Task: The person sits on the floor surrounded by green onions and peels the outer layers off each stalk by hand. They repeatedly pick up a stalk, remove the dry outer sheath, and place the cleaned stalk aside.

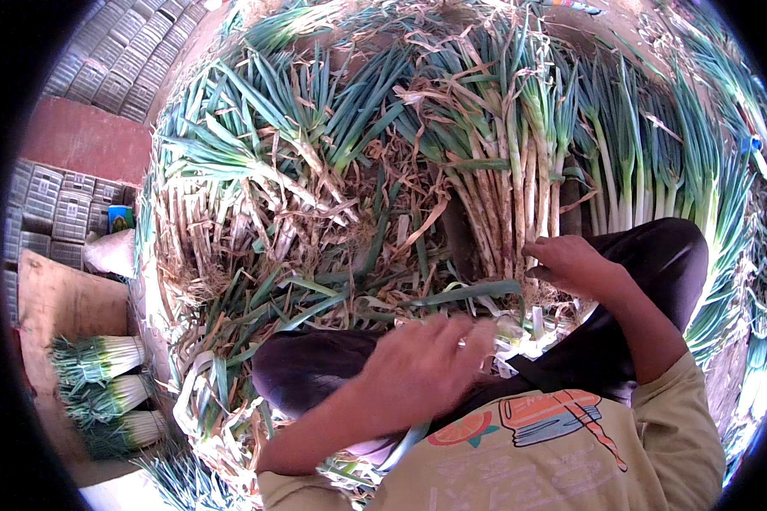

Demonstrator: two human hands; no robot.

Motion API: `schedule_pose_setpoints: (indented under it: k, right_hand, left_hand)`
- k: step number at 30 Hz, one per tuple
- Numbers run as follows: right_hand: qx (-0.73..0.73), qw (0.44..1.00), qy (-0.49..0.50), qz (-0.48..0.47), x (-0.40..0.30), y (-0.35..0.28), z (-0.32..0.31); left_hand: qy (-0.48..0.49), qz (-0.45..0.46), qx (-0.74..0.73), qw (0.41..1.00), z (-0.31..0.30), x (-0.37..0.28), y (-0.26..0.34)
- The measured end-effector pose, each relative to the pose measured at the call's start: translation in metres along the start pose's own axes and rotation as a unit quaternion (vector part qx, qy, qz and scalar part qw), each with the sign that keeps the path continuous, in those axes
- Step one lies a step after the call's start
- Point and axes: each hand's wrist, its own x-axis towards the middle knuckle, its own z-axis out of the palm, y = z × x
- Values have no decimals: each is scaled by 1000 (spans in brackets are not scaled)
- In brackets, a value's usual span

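My left hand [428,361], blurred, hovers over my crossed left leg with its fingers slightly apart and nothing visible in them. My right hand [569,262] is beside my right knee, its fingertips at the lower ends of an upright row of leeks or large green onions [505,198] with brown, dry outer skins. Whether the fingers grip a stalk is unclear. Left of that row, a heap of similar untrimmed stalks [287,185] lies with soil-marked roots toward me. Cleaner stalks with white shanks [633,172] lean in a row beyond my right knee.
Stripped leaves and dry skins [332,294] litter the ground before my legs. At left are tied bundles of trimmed green onions [124,393], a wooden board [70,294], a white sack [112,252] and stacked grey blocks or crates [67,198]. More onions lie at far right [722,96].
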Motion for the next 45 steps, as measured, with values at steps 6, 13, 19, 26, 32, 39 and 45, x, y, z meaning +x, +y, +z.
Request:
schedule_pose_setpoints:
  k: [6,13,19,26,32,39,45]
  right_hand:
    - [-12,1000,4,-18,1,-10,-6]
    - [16,998,-56,27,11,-11,-20]
    - [64,995,-48,68,23,-16,-37]
    - [47,983,-118,131,43,-4,-36]
    - [65,986,-92,126,50,-5,-31]
    - [48,994,-57,78,48,-17,-37]
    - [42,995,-67,62,31,-24,-45]
  left_hand:
    - [-333,-186,67,922,27,-9,-100]
    - [-182,-368,52,910,39,-10,-288]
    - [-19,-497,-41,867,103,-43,-393]
    - [113,-635,2,764,189,-67,-447]
    - [150,-715,-79,678,211,-61,-473]
    - [177,-680,-286,651,221,-88,-469]
    - [219,-632,-445,596,138,21,-332]
